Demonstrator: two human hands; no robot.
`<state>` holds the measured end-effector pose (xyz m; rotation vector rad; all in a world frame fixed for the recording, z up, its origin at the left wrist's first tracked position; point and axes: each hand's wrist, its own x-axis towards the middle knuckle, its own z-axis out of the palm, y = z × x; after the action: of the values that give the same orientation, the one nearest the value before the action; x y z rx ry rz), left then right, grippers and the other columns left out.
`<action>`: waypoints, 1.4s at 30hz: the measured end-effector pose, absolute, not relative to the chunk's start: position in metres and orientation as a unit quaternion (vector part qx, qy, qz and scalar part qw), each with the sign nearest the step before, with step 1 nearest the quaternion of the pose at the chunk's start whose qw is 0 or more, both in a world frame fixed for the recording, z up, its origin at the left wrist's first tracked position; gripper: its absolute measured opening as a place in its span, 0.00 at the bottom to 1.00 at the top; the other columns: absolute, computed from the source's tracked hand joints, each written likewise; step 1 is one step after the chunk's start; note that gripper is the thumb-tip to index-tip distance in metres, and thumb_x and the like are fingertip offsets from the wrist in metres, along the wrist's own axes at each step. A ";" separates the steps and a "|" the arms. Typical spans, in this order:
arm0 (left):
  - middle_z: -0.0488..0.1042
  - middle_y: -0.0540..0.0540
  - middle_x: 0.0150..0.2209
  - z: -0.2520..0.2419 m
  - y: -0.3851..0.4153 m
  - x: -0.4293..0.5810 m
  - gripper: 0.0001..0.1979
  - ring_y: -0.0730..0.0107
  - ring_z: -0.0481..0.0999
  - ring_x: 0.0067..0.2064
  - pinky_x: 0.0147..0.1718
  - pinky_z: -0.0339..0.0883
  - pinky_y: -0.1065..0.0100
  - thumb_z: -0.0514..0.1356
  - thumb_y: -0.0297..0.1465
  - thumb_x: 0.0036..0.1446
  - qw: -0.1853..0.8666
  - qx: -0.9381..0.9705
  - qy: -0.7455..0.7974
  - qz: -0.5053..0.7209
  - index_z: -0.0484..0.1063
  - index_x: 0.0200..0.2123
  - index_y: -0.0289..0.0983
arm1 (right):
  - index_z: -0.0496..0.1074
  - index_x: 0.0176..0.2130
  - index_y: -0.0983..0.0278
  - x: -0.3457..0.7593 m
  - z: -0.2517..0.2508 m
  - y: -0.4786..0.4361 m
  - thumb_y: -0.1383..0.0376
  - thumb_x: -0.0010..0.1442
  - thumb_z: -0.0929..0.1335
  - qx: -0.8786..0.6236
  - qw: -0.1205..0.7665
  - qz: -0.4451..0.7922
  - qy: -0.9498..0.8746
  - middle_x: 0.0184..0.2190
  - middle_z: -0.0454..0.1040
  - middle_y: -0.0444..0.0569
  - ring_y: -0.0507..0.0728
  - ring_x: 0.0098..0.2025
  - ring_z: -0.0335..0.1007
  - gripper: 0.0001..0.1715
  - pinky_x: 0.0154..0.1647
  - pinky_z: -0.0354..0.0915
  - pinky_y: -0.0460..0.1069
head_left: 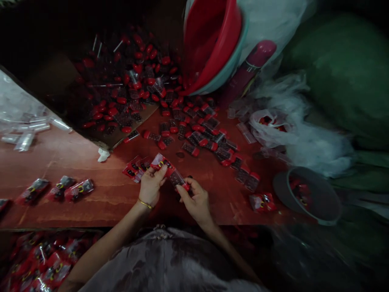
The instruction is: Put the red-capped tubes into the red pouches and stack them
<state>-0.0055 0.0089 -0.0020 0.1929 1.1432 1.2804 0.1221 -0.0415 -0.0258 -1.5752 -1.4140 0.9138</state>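
My left hand [151,187], with a gold bracelet at the wrist, pinches a red printed packet [158,160] between thumb and fingers. My right hand [197,199] grips the red-capped end of a small clear container [176,177] filled with dark bits. The container's far end meets the packet; whether it is inside the packet or against it, I cannot tell. More red printed packets [133,169] lie flat on the table just beyond my left hand. Loose red-capped containers [199,138] are spread in a heap ahead of both hands.
A tipped cardboard box [121,140] spills containers onto the red-brown table [112,207]. Nested basins [209,48], a pink-capped spray can [255,61] and plastic bags [316,142] stand behind. A grey tub [331,198] is right. Packed pieces [79,190] lie left; several more fill a container below.
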 end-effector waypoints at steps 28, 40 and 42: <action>0.77 0.46 0.25 0.004 0.004 -0.003 0.21 0.73 0.75 0.25 0.27 0.67 0.73 0.71 0.42 0.31 0.731 0.172 0.462 0.472 0.73 0.26 0.33 | 0.70 0.43 0.61 0.121 -0.022 -0.015 0.59 0.52 0.69 -0.552 0.474 0.415 -0.547 0.28 0.73 0.42 0.50 0.28 0.69 0.17 0.31 0.68 0.45; 0.77 0.46 0.24 -0.004 -0.004 -0.022 0.22 0.69 0.77 0.25 0.26 0.70 0.71 0.71 0.40 0.28 0.740 0.146 0.483 0.445 0.73 0.27 0.33 | 0.73 0.39 0.60 0.103 -0.028 -0.011 0.57 0.58 0.65 -0.554 0.415 0.255 -0.675 0.25 0.72 0.45 0.53 0.28 0.68 0.13 0.33 0.65 0.47; 0.77 0.46 0.25 -0.004 -0.007 -0.037 0.22 0.69 0.76 0.24 0.25 0.70 0.71 0.71 0.39 0.29 0.719 0.161 0.510 0.444 0.72 0.28 0.33 | 0.71 0.43 0.60 0.093 -0.030 -0.010 0.57 0.58 0.64 -0.547 0.385 0.258 -0.697 0.27 0.74 0.46 0.53 0.31 0.70 0.15 0.35 0.66 0.47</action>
<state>-0.0374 -0.0073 -0.0040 0.3551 1.1286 0.9816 0.0930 -0.0096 -0.0297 -1.3936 -1.7770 0.6562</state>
